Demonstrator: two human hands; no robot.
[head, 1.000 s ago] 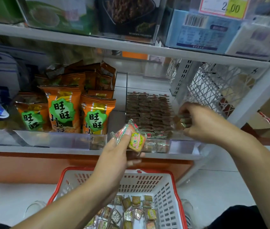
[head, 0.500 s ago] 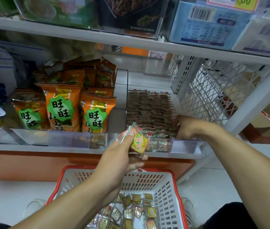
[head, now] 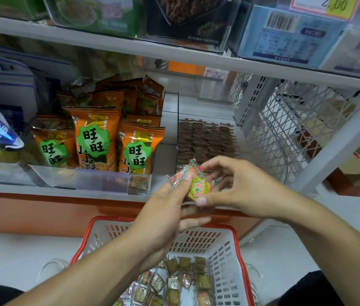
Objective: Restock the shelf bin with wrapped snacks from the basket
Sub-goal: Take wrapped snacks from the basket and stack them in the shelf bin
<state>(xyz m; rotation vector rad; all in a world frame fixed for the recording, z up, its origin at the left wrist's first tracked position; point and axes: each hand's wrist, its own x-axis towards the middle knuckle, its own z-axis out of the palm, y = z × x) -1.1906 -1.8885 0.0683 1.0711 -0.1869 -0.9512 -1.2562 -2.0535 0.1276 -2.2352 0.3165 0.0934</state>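
Here, both hands hide much of the small clear-wrapped snacks [head: 198,187]; left hand [head: 163,215] grips them, right hand [head: 238,191] pinches the front one, its crimped end toward eleven o'clock, above the red-rimmed white basket [head: 225,246].

The basket [head: 223,246] sits on the floor before the shelf [head: 64,191], snacks [head: 174,281] inside. On the shelf, the bin [head: 205,140] stands right of the bags [head: 95,140].
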